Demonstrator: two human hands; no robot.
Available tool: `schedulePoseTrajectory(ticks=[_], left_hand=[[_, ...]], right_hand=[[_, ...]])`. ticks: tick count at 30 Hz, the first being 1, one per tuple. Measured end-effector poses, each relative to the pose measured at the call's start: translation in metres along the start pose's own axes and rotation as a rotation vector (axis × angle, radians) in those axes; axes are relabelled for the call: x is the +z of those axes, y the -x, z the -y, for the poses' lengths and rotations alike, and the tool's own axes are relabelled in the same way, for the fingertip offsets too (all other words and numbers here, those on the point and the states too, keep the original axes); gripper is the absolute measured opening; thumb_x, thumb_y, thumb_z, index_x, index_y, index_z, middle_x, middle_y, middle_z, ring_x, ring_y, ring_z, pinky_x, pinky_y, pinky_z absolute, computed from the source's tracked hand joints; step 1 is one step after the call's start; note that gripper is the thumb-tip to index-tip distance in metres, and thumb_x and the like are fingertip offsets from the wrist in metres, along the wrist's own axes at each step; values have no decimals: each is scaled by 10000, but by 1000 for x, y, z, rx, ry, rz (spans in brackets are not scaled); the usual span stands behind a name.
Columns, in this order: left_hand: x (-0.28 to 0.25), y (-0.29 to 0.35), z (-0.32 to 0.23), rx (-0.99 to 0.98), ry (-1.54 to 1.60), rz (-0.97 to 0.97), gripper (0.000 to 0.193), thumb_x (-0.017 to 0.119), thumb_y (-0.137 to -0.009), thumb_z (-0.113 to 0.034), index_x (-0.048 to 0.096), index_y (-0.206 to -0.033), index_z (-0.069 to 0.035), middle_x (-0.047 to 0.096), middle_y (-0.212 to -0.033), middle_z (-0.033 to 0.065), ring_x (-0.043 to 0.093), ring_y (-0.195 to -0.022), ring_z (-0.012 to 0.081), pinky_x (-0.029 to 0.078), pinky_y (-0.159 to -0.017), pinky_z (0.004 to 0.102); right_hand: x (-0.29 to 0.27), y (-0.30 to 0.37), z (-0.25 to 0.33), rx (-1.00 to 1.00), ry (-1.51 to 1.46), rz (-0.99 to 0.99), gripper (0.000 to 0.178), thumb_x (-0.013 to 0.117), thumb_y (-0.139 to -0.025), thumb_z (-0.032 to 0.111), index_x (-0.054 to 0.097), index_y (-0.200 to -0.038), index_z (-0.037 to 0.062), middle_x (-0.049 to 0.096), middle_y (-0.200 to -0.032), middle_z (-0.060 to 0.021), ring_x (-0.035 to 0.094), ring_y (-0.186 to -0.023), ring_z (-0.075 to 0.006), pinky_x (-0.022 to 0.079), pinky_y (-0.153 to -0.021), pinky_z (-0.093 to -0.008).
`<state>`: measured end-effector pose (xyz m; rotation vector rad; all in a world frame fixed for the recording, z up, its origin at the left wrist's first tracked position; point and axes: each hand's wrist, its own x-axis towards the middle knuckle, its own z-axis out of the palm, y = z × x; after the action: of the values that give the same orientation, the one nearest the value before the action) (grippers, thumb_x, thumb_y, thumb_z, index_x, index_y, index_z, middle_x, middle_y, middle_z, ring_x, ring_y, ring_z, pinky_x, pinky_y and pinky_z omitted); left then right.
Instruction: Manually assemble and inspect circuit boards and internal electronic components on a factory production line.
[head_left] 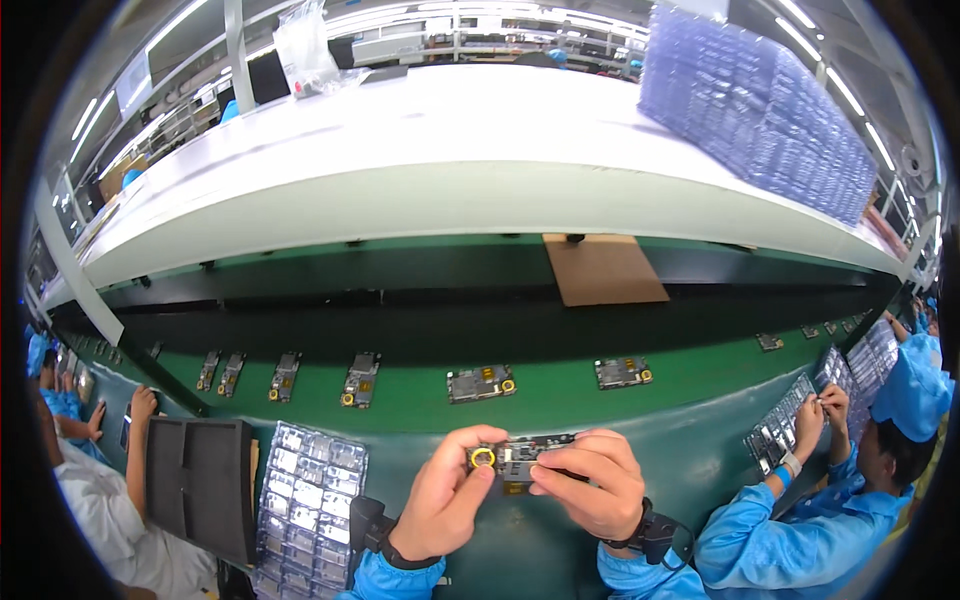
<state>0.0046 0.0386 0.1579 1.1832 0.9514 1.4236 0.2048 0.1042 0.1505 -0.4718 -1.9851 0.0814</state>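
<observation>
Between my two hands, above the front edge of the green bench, is a small dark circuit board [515, 462] with a yellow ring near its left end. My left hand [447, 496] is closed on that left end, its thumb beside the ring. At the other end, my right hand [598, 485] grips the board, thumb and fingertips over its face; whether a small part is also under them is hidden. Beyond my hands, similar boards lie on the green belt, the nearest being one board [481, 384] and another board [623, 373] to its right.
A clear plastic tray [312, 500] with pockets and a black tray [200, 485] stand at my left. A white shelf [480, 195] spans overhead, bearing stacked clear trays [755, 110]; a brown cardboard sheet [606, 270] hangs below. Co-workers sit on both sides, a blue sleeve [800, 545] close at right.
</observation>
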Motion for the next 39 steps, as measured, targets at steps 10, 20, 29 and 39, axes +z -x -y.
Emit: schedulePoseTrajectory(ticks=[10, 20, 29, 39], left_hand=[[-6, 7, -13, 33, -352, 89, 345, 461, -998, 57, 464, -1343, 56, 618, -1262, 174, 616, -1144, 205, 481, -1013, 339], [-18, 7, -14, 99, -386, 79, 368, 481, -977, 55, 507, -1343, 39, 620, -1218, 220, 662, -975, 277, 517, -845, 348], [-21, 12, -15, 157, -433, 74, 367, 484, -972, 61, 513, -1336, 30, 627, -1188, 204, 645, -887, 239, 516, -801, 336], [-22, 21, 4, 150, -351, -7, 283, 511, -1016, 8, 500, -1297, 41, 643, -1110, 151, 609, -901, 167, 498, -823, 311]], right_hand=[[9, -3, 0, -3, 15, 29, 304, 873, -665, 157, 815, -963, 136, 758, -1022, 16, 614, -888, -153, 511, -786, -316], [25, 0, 4, 9, -22, 13, 329, 883, -651, 134, 813, -972, 121, 753, -1035, 4, 579, -849, -160, 496, -730, -301], [31, 1, 9, 16, -22, -13, 328, 882, -644, 121, 811, -965, 113, 750, -1033, -1, 577, -823, -159, 482, -710, -294], [33, 2, 15, -30, 44, 1, 341, 866, -661, 120, 814, -998, 112, 749, -1054, -11, 575, -819, -170, 518, -737, -315]])
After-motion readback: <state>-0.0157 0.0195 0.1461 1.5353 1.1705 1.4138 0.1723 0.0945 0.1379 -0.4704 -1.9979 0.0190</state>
